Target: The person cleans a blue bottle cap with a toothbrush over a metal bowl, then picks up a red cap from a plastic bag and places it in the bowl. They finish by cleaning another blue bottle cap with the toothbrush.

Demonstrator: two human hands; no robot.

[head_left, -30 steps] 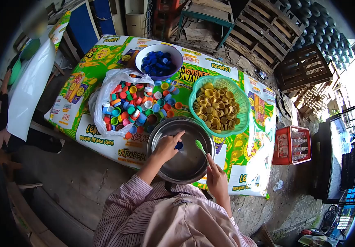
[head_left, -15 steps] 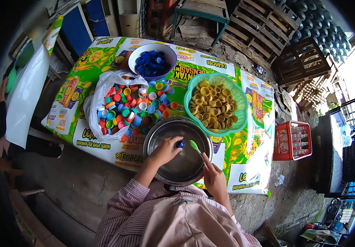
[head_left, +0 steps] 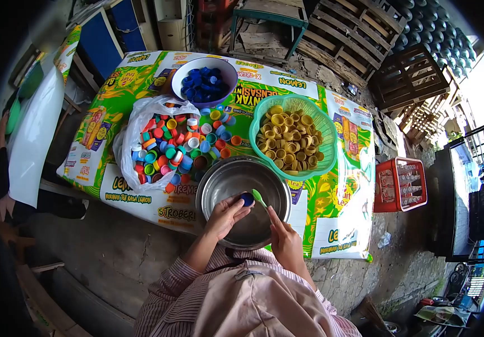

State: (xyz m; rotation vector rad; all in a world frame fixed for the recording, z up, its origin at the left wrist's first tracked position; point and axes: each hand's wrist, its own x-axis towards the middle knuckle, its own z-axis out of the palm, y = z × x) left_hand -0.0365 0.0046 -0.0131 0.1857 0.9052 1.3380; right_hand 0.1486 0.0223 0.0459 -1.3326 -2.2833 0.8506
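My left hand (head_left: 224, 218) is closed around the edge of a dark blue bottle cap (head_left: 247, 199), its open side facing up. In my right hand (head_left: 284, 238) is a slim light-green tool (head_left: 257, 196) with a wider rounded end. That end points at the cap and is close to its right edge; I cannot tell what kind of tool it is. Both hands are over a round metal basin (head_left: 208, 188) at the table's near edge.
A plastic bag (head_left: 127, 143) spills multicoloured caps (head_left: 179, 137) to the left. Behind them, a white-and-purple bowl (head_left: 232, 76) contains blue caps. A green basket (head_left: 329, 129) holds yellow caps (head_left: 289, 140). A red crate (head_left: 396, 160) of bottles stands right of the table.
My left hand has turned so the cap's open side shows, with the cap nearer the tool. The tool has shifted slightly left in my right hand's grip.
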